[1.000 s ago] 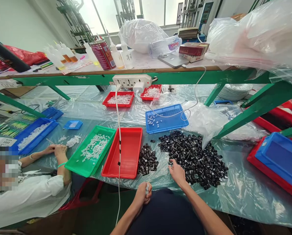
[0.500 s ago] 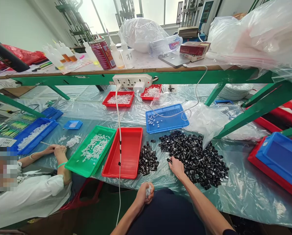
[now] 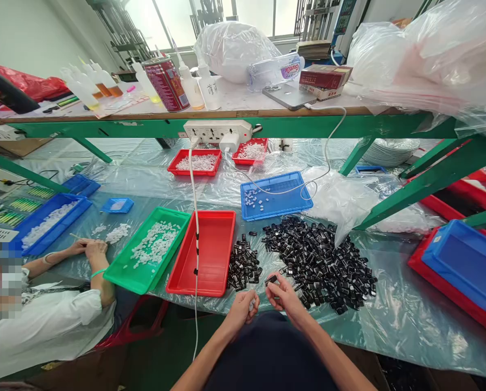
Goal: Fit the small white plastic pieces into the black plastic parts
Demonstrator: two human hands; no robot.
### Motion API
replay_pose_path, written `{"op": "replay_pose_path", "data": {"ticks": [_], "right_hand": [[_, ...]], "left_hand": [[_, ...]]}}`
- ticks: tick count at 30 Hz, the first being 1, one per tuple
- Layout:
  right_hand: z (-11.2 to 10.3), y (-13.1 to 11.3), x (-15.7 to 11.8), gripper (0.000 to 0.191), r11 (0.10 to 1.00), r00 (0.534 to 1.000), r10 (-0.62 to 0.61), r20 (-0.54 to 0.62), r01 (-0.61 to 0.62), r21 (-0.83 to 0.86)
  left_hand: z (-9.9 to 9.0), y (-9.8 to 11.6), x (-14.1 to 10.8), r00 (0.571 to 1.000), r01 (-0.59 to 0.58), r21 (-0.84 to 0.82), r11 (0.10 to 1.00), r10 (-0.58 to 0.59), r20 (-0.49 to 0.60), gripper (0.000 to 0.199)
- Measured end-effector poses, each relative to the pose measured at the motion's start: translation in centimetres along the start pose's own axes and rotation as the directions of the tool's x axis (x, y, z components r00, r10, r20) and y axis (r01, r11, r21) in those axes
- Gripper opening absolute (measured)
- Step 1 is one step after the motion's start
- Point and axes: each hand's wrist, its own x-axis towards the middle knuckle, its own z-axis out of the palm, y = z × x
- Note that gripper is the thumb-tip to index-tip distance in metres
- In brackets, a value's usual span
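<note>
My left hand (image 3: 244,308) is closed around small white pieces at the table's front edge; a little white shows between its fingers. Just to the right, my right hand (image 3: 282,294) pinches one black piece (image 3: 271,279) between thumb and fingers. The two hands are close but apart. Beyond my right hand spreads a large pile of black pieces (image 3: 328,260). A smaller black pile (image 3: 244,263) lies beyond my left hand, beside a bare red tray (image 3: 202,255). The green tray (image 3: 118,269) farther left holds scattered white pieces (image 3: 155,243).
A blue tray (image 3: 283,198) with some white pieces stands behind the piles. The green shelf beam (image 3: 137,129) crosses above the table, and a white cable (image 3: 196,244) hangs over the red tray. At left, a person (image 3: 55,326) works; stacked trays (image 3: 466,271) stand right.
My right hand has drawn back from the large pile toward my left hand, with a black piece in its fingers. My left hand has risen slightly. The view has shifted a little.
</note>
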Motion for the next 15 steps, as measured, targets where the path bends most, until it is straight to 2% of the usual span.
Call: {"op": "replay_pose_path", "data": {"ticks": [4, 9, 12, 15], "right_hand": [[1.4, 0.2, -1.0, 0.044, 0.999, 0.999, 0.028, 0.029, -0.029, 0.018], [1.8, 1.2, -0.9, 0.05, 0.998, 0.998, 0.048, 0.038, -0.046, -0.047], [1.1, 2.1, -0.8, 0.052, 0.983, 0.999, 0.026, 0.032, -0.02, -0.181], [-0.4, 2.7, -0.3, 0.041, 0.894, 0.991, -0.137, 0.007, 0.127, -0.43]], "left_hand": [[0.0, 0.6, 0.0, 0.998, -0.017, -0.051, 0.999, 0.02, 0.057, 0.042], [-0.2, 0.0, -0.2, 0.996, -0.062, 0.066, 0.996, 0.057, 0.069, 0.044], [0.0, -1.2, -0.1, 0.995, -0.096, 0.142, 0.985, 0.097, 0.005, 0.046], [-0.1, -2.7, 0.5, 0.992, -0.102, 0.266, 0.959, 0.118, -0.047, 0.046]]}}
